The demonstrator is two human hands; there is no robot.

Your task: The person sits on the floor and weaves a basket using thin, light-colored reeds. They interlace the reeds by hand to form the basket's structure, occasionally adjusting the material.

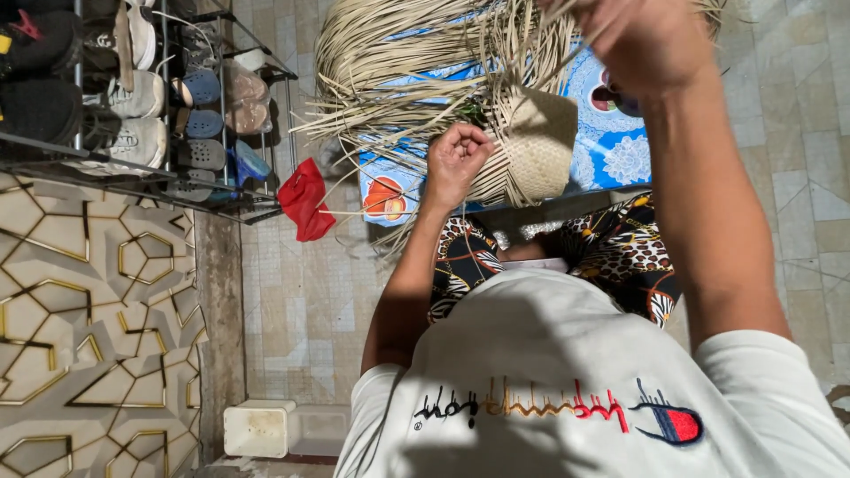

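A person seated over a tiled floor [301, 310] works a half-woven basket [536, 146] of pale dried leaf strips [398, 53], held above the lap w/ a blue patterned cloth [620, 146] beneath. Left hand [456, 159] is curled tight, pinching thin strips beside the woven part; right hand [642, 40], blurred at frame top, looks closed on a bundle of loose strips, though its fingers can't be made out. The piece seems light & springy, strips likely brittle at sharp folds; best gripped at the firm woven body, not the loose ends. Shoe rack [133, 106] & red cloth [304, 199] stand nearby
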